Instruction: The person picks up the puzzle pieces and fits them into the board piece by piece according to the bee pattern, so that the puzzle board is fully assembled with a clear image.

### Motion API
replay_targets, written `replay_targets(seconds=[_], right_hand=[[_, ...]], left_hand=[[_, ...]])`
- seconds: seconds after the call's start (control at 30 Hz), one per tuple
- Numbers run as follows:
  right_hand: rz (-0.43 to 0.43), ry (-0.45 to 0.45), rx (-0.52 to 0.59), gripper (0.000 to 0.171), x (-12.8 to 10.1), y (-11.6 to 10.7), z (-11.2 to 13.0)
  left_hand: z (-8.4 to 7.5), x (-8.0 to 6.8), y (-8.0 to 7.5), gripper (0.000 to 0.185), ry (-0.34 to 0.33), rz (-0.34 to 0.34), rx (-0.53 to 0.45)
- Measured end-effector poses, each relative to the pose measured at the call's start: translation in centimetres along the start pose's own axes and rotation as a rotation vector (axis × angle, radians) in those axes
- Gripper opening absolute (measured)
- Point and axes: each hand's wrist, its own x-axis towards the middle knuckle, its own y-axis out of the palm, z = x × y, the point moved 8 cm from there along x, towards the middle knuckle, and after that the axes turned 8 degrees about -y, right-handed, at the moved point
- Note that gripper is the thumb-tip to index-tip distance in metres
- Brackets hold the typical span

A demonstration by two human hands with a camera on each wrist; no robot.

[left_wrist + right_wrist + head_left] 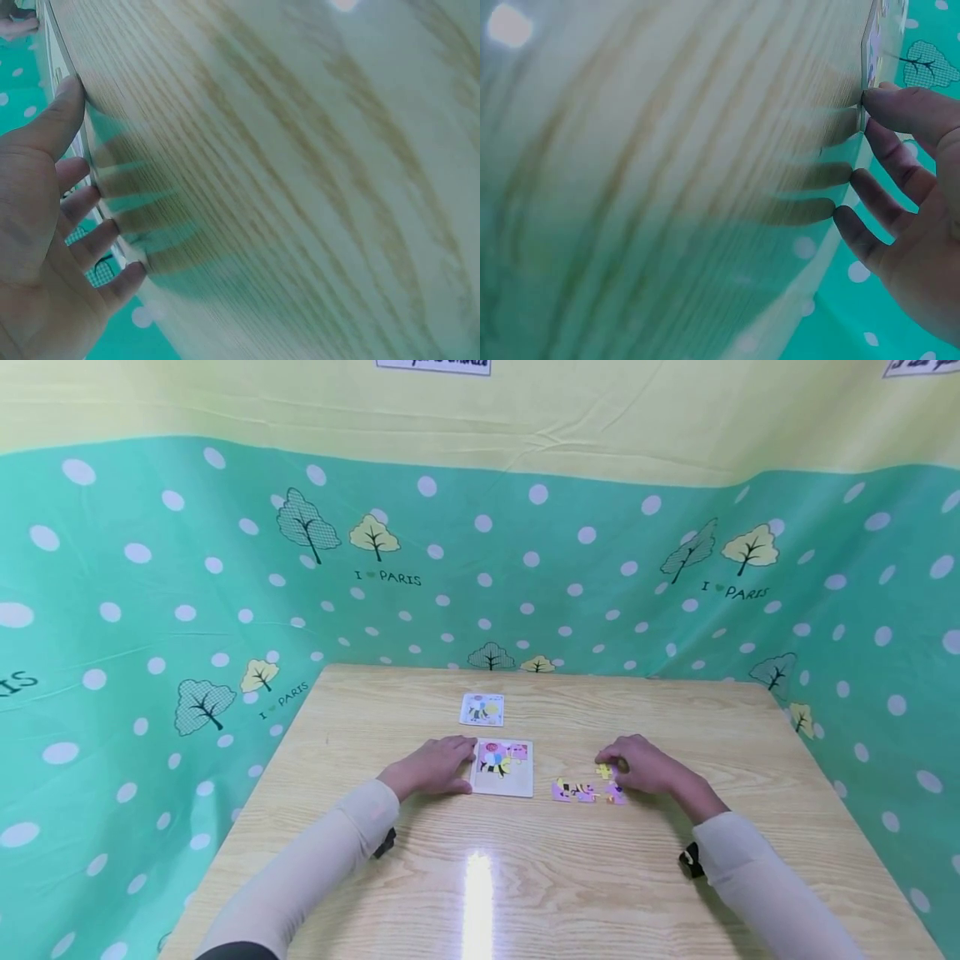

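Observation:
A puzzle board (502, 767) with a partly filled picture lies in the middle of the wooden table (525, 877). My left hand (435, 766) rests flat on the table against the board's left edge, and its straight fingers (79, 199) touch the wood in the left wrist view. My right hand (633, 766) is arched over a yellow puzzle piece (604, 771), pinching it at the fingertips. In the right wrist view the thumb (900, 109) presses on a thin edge while the other fingers touch the table. Several loose purple and pink pieces (587, 791) lie just in front of that hand.
A small picture card (482, 709) lies beyond the board. A green dotted cloth with tree prints (187, 610) walls the table on three sides. A bright glare spot (477, 893) sits on the near part of the table.

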Motion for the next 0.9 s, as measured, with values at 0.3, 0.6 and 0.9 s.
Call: replay_targets(seconds=[0.3, 0.6, 0.9], right_hand=[[-0.016, -0.022, -0.04, 0.033, 0.4, 0.2, -0.2], [-0.044, -0.031, -0.046, 0.032, 0.5, 0.1, -0.2], [-0.089, -0.028, -0.02, 0.035, 1.4, -0.5, 1.2]], left_hand=[[0.0, -0.1, -0.1, 0.071, -0.013, 0.012, 0.003], [-0.1, -0.1, 0.0, 0.071, -0.008, 0.017, 0.03], [-0.3, -0.1, -0.2, 0.073, -0.005, 0.006, 0.029]])
